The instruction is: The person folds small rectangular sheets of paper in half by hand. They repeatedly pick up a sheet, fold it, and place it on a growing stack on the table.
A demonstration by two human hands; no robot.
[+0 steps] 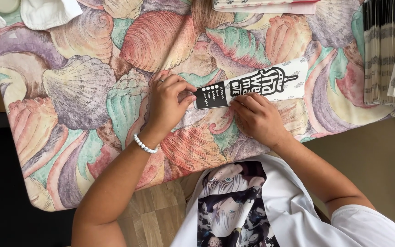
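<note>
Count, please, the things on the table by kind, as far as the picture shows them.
Paper sleeve, held flat by the left hand and right hand: 1
Stack of similar sleeves, right edge, too dense to count singly: 1
Flat paper pile, top edge: 1
White cloth items, top left: 2
Total: 5

We seem to be at home: a surface under a pastel seashell-print cloth (83, 91), wooden plank floor (152, 219) at lower centre.
</note>
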